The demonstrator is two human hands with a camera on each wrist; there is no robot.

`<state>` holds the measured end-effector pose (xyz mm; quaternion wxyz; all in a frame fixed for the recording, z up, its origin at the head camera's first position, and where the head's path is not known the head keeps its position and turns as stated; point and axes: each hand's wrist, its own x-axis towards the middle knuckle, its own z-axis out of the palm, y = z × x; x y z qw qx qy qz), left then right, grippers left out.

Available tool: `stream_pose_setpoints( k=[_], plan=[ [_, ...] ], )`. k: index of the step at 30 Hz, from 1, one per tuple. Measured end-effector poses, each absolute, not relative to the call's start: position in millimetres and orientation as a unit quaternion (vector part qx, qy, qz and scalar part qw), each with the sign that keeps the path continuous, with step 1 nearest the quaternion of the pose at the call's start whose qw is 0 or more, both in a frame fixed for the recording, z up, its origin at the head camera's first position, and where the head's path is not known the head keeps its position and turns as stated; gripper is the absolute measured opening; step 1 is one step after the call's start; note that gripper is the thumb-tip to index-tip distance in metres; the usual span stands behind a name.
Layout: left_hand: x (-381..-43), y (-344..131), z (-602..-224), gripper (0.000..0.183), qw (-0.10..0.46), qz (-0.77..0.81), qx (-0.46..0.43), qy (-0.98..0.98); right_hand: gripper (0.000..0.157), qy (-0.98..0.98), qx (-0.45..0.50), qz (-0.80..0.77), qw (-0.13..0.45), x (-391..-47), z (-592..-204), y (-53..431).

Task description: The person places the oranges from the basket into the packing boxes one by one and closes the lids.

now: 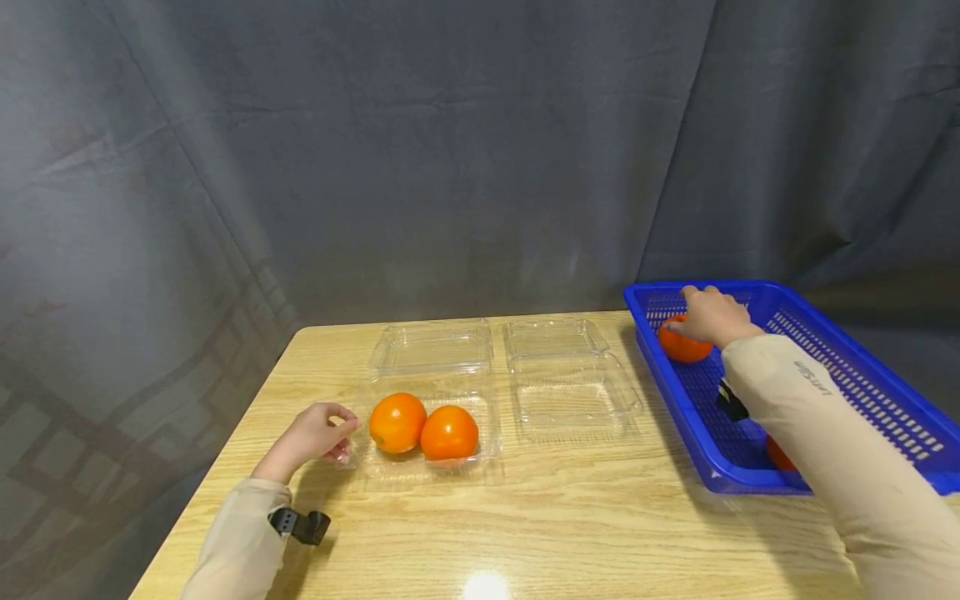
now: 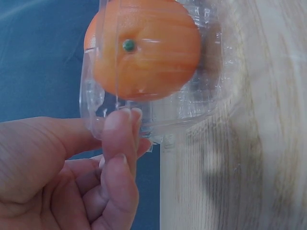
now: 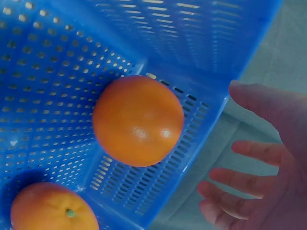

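Note:
Two oranges [image 1: 423, 427] sit side by side in the front half of a clear plastic clamshell container [image 1: 486, 400] on the table. At that container's left edge, my left hand [image 1: 318, 433] pinches the rim between thumb and fingers. The left wrist view shows one orange [image 2: 144, 52] with a green stem spot close above the fingertips. My right hand [image 1: 714, 317] is over the far left corner of a blue basket [image 1: 678, 400], by an orange [image 1: 678, 343]. In the right wrist view its fingers are spread, apart from the orange [image 3: 138, 122] there.
Right of the filled container lies another open clear clamshell container [image 1: 570, 408] with nothing in it. A further orange [image 1: 778, 454] lies in the basket's near part, partly hidden by my right sleeve [image 1: 847, 450]. A grey curtain [image 1: 450, 167] hangs behind the wooden table [image 1: 555, 533].

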<state>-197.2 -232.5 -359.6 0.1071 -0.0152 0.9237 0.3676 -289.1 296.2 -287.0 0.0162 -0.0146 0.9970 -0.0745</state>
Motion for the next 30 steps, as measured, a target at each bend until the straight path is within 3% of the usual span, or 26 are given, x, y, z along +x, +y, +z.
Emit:
stream_pose_setpoints(
  k=[19, 30],
  plan=[
    [-197.0, -231.2, -361.0, 0.026, 0.104, 0.364, -0.022, 0.925, 0.084, 0.992, -0.007, -0.093, 0.081, -303.9, -303.9, 308.6],
    [-198.5, -231.9, -361.2, 0.026, 0.103, 0.365, -0.020, 0.925, 0.085, 0.994, -0.040, -0.071, 0.066, -307.9, -320.3, 311.9]
  ],
)
